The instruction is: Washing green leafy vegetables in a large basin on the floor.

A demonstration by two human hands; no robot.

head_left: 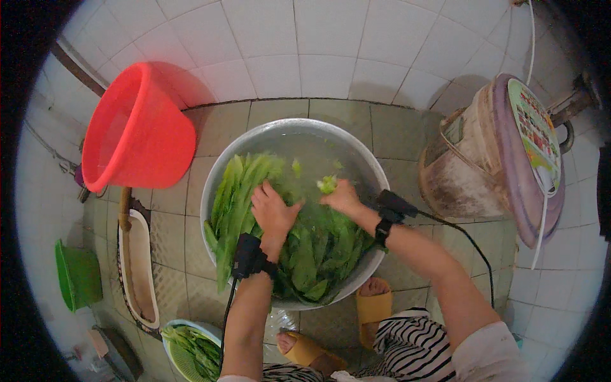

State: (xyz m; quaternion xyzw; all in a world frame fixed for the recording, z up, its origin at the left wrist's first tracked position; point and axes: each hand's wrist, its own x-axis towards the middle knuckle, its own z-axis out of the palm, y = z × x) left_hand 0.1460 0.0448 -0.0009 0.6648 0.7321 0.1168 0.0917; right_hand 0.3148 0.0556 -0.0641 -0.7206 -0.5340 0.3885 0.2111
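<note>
- Leafy greens (312,251), mid-frame in a metal basin (305,121), seemingly being rinsed.
- Left hand (273,211): fingers spread over leaves.
- Right hand (345,200): pinching a pale stem end (327,184); next likely calls for gentle swishing.
- Red bucket (153,130), upper left.

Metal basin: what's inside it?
Murky water and long green leaves; the left hand is over the leaves, the right hand holds a pale green piece. Whatever lies beneath the leaves in the basin is hidden.
</note>
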